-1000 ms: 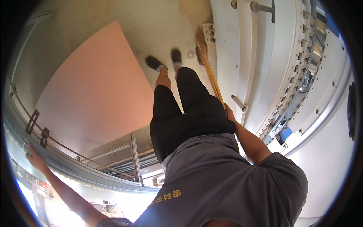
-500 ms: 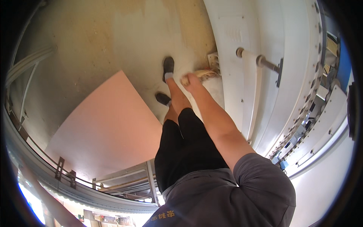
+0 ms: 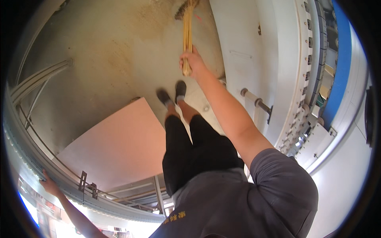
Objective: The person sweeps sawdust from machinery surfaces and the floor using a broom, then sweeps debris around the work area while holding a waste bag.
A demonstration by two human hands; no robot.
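My right hand (image 3: 192, 62) is wrapped round the pale wooden handle of a hand broom (image 3: 187, 35), out ahead of my feet. The handle's butt end sticks out below my fist. The broom's dark bristles (image 3: 181, 11) point away from me, near the floor. Far off at the lower left, my left hand (image 3: 49, 184) grips the edge of a curved-looking metal rail (image 3: 29, 158), thumb apart from the fingers. Part of those fingers is hard to make out at this size.
A large pink sheet (image 3: 115, 142) lies to my left, over a metal frame (image 3: 158, 194). On the right stands a white machine (image 3: 242, 39) with a protruding roller bar (image 3: 254, 99) and a toothed chain track. Brown stains mark the floor (image 3: 115, 55).
My right hand has swung forward with the broom, whose head now points away instead of right. My left hand has come onto the rail. My feet have shifted.
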